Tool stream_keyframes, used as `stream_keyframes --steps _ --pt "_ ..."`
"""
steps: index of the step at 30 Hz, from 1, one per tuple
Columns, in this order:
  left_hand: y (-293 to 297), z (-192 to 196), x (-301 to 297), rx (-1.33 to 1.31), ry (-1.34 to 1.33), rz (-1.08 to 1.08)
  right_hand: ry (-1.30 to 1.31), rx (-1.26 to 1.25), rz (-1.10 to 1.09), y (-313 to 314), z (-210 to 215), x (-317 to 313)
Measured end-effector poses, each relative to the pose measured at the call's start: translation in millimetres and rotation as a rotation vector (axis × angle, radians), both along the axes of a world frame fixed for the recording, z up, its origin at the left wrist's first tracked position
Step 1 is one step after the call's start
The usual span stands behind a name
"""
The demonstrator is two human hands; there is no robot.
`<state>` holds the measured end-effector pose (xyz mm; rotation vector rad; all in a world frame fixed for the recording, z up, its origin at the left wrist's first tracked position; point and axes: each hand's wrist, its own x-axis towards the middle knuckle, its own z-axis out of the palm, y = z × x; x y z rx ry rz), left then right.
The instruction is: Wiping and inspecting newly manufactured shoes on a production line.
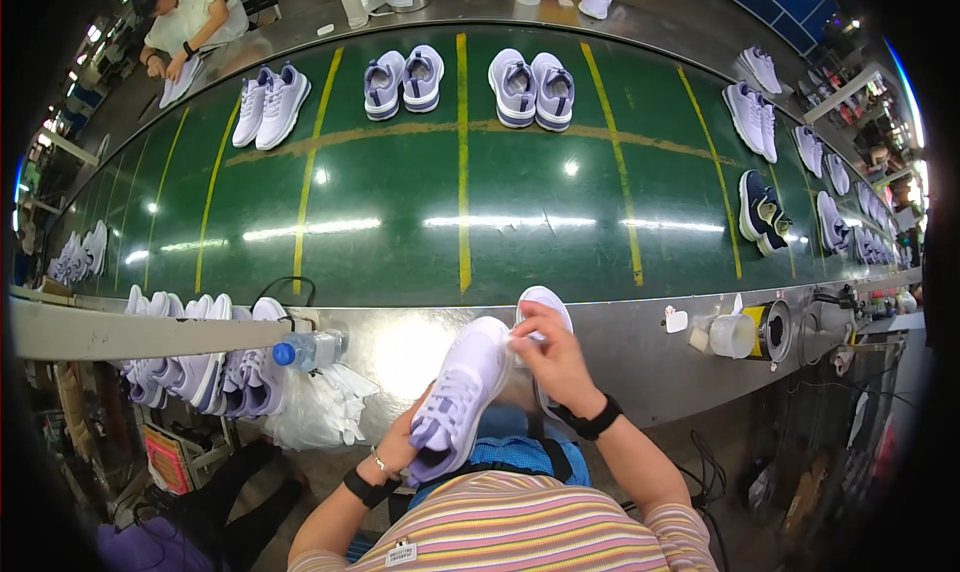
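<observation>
The left hand [402, 440] held the white-and-lavender lace-up sneaker [462, 390] around its heel end, toe pointing away. The right hand [556, 360] hovered at the toe, thumb and fingers drawn narrow; whether they pinched anything I couldn't tell. A second pale sneaker [546, 302] lay partly behind that hand. Leftward stood a clear blue-capped plastic bottle [312, 351] and a beige metal bar [150, 338]. Beyond the grey steel bench's [640, 367] far edge stretched the yellow-striped green belt [400, 192].
</observation>
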<state>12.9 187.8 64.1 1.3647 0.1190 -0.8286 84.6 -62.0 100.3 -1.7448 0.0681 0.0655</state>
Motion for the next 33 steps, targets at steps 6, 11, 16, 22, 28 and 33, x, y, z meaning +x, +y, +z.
stream_keyframes --steps 6,11,16,22,28,33 --pt "15 12 -7 0.053 -0.320 -0.090 0.014 0.045 -0.021 45 0 -8" --pt "18 5 -9 0.051 -0.331 -0.019 0.093 0.280 -0.232 58 -13 -4" --pt "22 1 -8 0.026 -0.332 -0.010 0.194 0.517 -0.301 53 -18 -18" --pt "26 4 -4 -0.107 -0.194 -0.018 0.009 0.403 -0.068 43 -8 -38" --pt "21 29 -10 0.455 -0.610 -0.197 0.025 0.287 -0.248 52 -9 -18" --pt "20 44 -10 0.771 -0.824 -0.344 0.266 0.572 -0.391 59 -36 -18"
